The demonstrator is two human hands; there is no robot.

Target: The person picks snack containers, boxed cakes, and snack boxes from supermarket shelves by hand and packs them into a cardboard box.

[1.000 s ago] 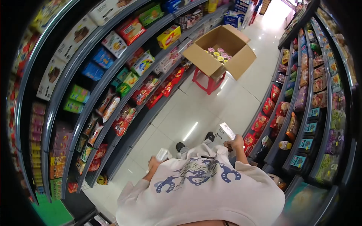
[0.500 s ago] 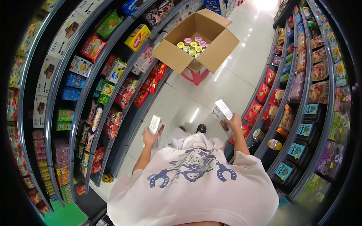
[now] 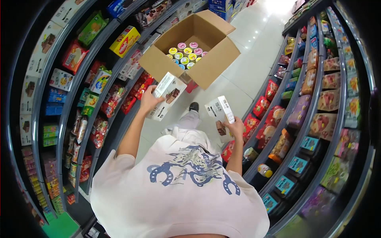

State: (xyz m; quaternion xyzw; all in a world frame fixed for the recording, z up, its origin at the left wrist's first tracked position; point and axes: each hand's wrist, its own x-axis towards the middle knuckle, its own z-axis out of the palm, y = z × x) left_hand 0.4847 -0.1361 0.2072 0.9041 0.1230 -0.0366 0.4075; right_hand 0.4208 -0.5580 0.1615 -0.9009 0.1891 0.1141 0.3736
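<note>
So your left hand (image 3: pixel 151 99) is clamped on the near side of a white snack box (image 3: pixel 173 94), the one with a brown cake picture, with your thumb lying across it. The snack box sits tilted, just right of that hand. Your right hand (image 3: pixel 235 127) has its own grip on a second white box (image 3: pixel 214 108), holding it by the right edge, and most of that one sticks out to the left of the hand. The two boxes are apart, no contact.

Ahead of your left hand there's a big cardboard carton (image 3: pixel 217 62) with its flaps spread, and a cluster of cups (image 3: pixel 184 51) with pink, yellow and blue lids inside. Can't tell if the snack box touches the near flap or just overlaps it from this angle. Red packets (image 3: pixel 142 84) are behind and left of your left hand; red bags (image 3: pixel 251 123) are right beside your right one.
</note>
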